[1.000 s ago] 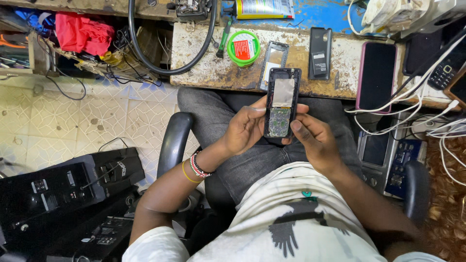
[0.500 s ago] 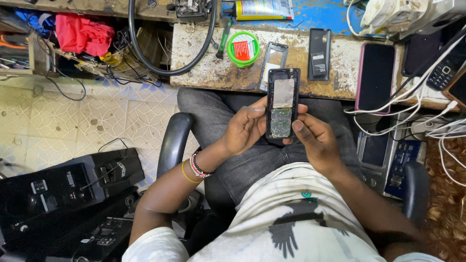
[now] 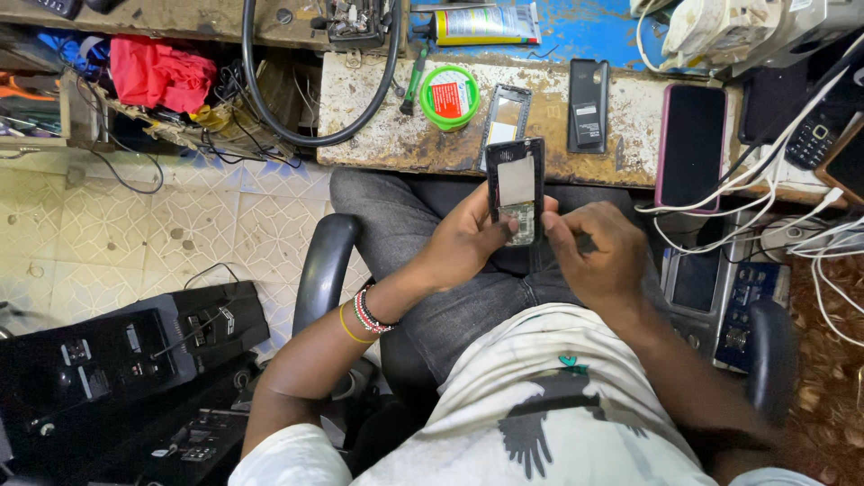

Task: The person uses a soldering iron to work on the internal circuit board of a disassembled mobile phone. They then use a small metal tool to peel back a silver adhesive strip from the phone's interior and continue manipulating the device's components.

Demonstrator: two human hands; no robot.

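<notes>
Two hands: both are working on one opened phone point(image 3: 516, 191) above the lap of a person sitting in a black chair point(image 3: 326, 270).
Left hand point(image 3: 463, 238): its fingers are wrapping the phone's left edge, thumb pressing against the bare circuit board near the lower end.
Right hand point(image 3: 601, 252): its fingers are curling narrow beside the phone's lower right corner; whether they are pinching a small tool or just touching the frame is hard to tell from this angle.
Phone: it is standing upright in the grip, back removed, a pale panel showing in the upper half, just in front of the desk point(image 3: 378, 144) edge.
Desk: a green round tin point(image 3: 449, 96), an empty phone frame point(image 3: 505, 121) and a dark phone back point(image 3: 589, 105) are lying side by side, with a pink-edged smartphone point(image 3: 691, 147) resting further right.
Wrist: beaded bracelets point(image 3: 364, 313) are circling the left forearm.
Surroundings: white cables point(image 3: 792, 193) are trailing at the right; a black hose point(image 3: 270, 108) is looping at the desk's left end over the tiled floor point(image 3: 108, 225).
</notes>
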